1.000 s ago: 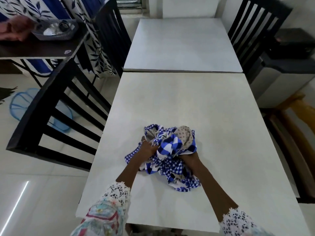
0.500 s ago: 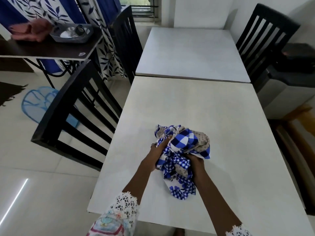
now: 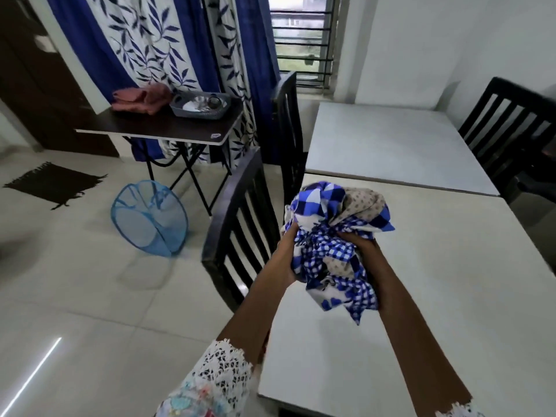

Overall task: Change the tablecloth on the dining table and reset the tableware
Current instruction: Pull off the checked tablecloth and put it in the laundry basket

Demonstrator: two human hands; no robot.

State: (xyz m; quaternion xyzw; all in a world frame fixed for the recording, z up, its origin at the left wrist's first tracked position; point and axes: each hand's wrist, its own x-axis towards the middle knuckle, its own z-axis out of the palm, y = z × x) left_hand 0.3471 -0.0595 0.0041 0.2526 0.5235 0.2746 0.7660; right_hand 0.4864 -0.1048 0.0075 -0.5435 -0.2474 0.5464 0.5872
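Bunched tablecloth (image 3: 334,236) now lifted clear of the worktop (image 3: 436,296); previously resting on it. Left hand (image 3: 290,251) and right hand (image 3: 365,251) both remain gripping it.

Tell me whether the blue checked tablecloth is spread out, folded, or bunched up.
Bunched up. The blue checked tablecloth is a crumpled wad gripped between the left hand and right hand, raised over the bare table.

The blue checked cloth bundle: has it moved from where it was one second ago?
Yes. The cloth bundle lay on the dining table before; now both hands hold it raised off the tabletop, near the table's left edge.
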